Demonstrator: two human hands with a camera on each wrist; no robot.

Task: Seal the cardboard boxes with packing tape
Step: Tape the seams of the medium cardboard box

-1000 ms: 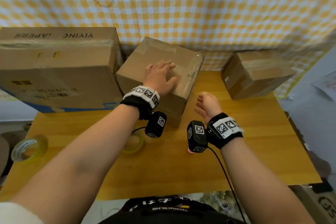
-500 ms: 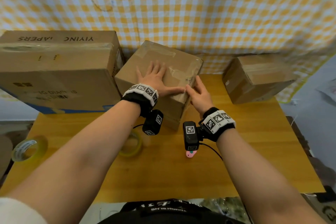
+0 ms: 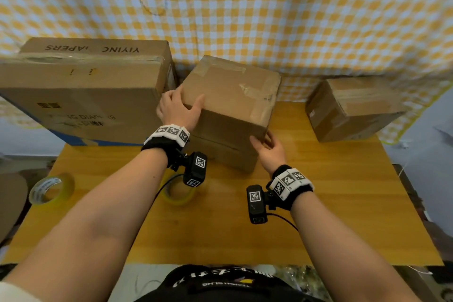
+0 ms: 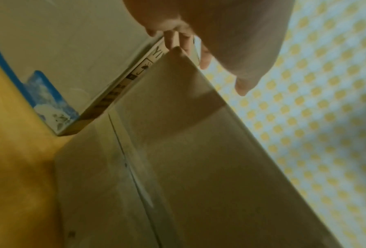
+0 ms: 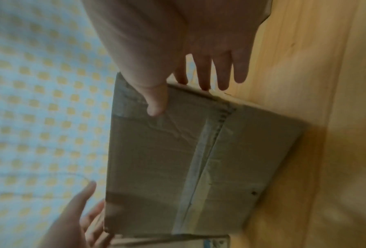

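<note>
The middle cardboard box (image 3: pixel 230 95) stands on the wooden table (image 3: pixel 331 203), with clear tape strips across its top. My left hand (image 3: pixel 180 105) grips its upper left corner, thumb on top and fingers down the left side. My right hand (image 3: pixel 266 142) holds the lower right edge, thumb on the near face and fingers round the side. In the left wrist view, the left hand (image 4: pixel 209 67) wraps over the corner of the box (image 4: pixel 199 167). In the right wrist view, the right hand (image 5: pixel 188 94) straddles an edge of the box (image 5: pixel 167 159), thumb on wrinkled tape.
A large printed carton (image 3: pixel 81 91) stands just left of the middle box, almost touching it. A small taped box (image 3: pixel 353 108) sits at the back right. One tape roll (image 3: pixel 51 190) lies at the table's left edge, another (image 3: pixel 179 192) under my left wrist.
My left hand slid from the box top to its upper left corner. My right hand dropped from the top right edge to the lower right edge. The box has turned.
</note>
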